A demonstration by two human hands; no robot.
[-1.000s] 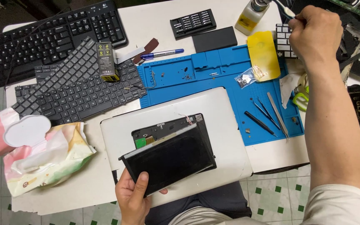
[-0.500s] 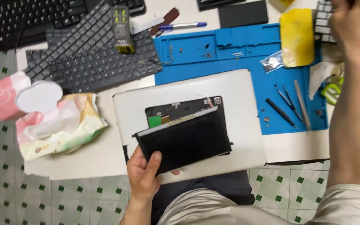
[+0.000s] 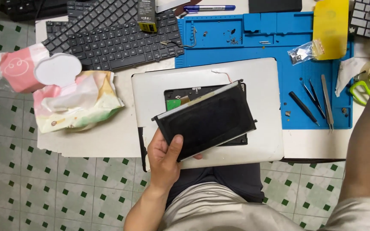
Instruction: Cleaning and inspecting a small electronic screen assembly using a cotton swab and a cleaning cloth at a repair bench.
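While my left hand (image 3: 164, 156) is the only support, the following hazards apply.

Grip: my left hand is clamped on the lower-left corner of the black panel (image 3: 205, 119), thumb on top.
Panel position: tilted over the open bay of the silver laptop base (image 3: 258, 81), at 12 o'clock from my wrist.
Right hand: my arm reaches toward 1 o'clock; the hand is cut off, so I cannot tell its state.
Slip hazard: a one-corner hold may let the panel drop.
Wire hazard: the thin wire (image 3: 220, 73) at 12 o'clock could snag.
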